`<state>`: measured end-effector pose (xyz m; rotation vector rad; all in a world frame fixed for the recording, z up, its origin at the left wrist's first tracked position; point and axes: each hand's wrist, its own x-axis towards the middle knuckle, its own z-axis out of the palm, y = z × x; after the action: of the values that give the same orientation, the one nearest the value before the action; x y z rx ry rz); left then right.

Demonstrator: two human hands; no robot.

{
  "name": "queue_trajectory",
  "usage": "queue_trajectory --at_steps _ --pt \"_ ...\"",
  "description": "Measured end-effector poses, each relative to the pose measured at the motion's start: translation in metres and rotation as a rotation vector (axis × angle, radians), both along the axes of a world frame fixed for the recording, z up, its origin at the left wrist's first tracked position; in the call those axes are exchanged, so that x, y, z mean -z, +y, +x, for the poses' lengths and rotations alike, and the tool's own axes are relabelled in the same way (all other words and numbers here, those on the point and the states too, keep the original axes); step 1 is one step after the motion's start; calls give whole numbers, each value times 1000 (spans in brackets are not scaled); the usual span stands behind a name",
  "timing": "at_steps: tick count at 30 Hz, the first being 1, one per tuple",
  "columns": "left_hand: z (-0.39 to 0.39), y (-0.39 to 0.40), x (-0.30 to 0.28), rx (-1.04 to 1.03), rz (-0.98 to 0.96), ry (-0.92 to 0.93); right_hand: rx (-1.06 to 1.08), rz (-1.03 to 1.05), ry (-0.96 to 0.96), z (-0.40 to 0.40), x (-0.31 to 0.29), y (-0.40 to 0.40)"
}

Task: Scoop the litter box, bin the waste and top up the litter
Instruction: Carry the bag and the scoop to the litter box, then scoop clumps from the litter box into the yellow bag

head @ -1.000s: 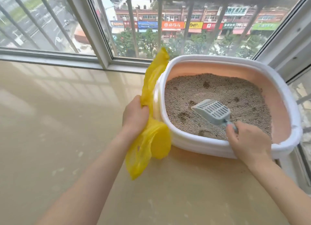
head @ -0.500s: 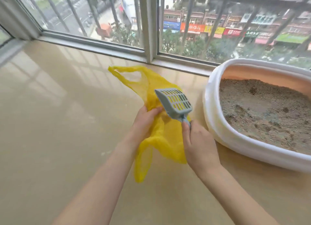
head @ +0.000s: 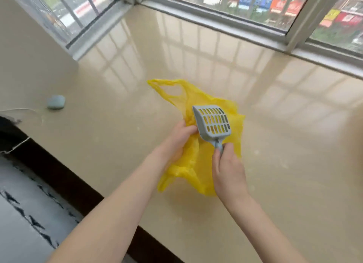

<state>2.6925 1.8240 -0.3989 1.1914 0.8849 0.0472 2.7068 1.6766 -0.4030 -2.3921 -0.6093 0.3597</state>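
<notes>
the grey slotted scoop (head: 213, 123) is held by its handle in the right hand (head: 228, 172), fingers and thumb curled round the stem, with the scoop's long axis running up and away from that hand and leaning slightly toward the left hand. the scoop head lies just over the crumpled yellow bag (head: 198, 154), whose plastic shows through the slots; whether any waste sits in the scoop cannot be told, and nothing is plainly seen in it. the bag is pinched near its upper edge by the left hand (head: 178, 139), fingertips just beside the scoop's left rim, so both hands are close together with the bag between and beneath them. one loop handle of the bag trails away beyond the left hand. the bag's mouth is judged not yet held wide, and that opening under the scoop head is what the coming tip would turn on. the litter box is not in view.

the bag hangs over a glossy beige ledge (head: 284, 135) that mirrors the barred window (head: 255, 5) beyond the hands. well to the left of the left hand a small pale blue-green object (head: 56, 102) lies with a thin white cable (head: 19, 109) nearby.
</notes>
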Motion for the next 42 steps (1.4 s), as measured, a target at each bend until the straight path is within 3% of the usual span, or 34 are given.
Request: queue_trajectory --at_steps 5,9,12,15,19,28,37,42 --pt "-45 46 28 -4 111 97 -38 -85 -7 -38 30 41" --pt "-67 65 43 -41 414 293 -80 -308 -107 -51 40 57" --pt "-78 66 44 -16 567 325 -114 -392 -122 -53 42 63" --pt "-80 61 44 -9 810 319 -125 -377 -79 -50 42 64" --pt "-66 47 28 60 1005 207 -129 -250 -194 -38 37 54" --pt "29 -48 -19 197 942 -75 -21 -36 -346 43 -2 -37" --pt "146 -222 -50 531 757 -209 152 -113 -481 157 -47 -241" --pt "216 -315 -61 582 497 -137 182 -215 -487 211 -53 -364"
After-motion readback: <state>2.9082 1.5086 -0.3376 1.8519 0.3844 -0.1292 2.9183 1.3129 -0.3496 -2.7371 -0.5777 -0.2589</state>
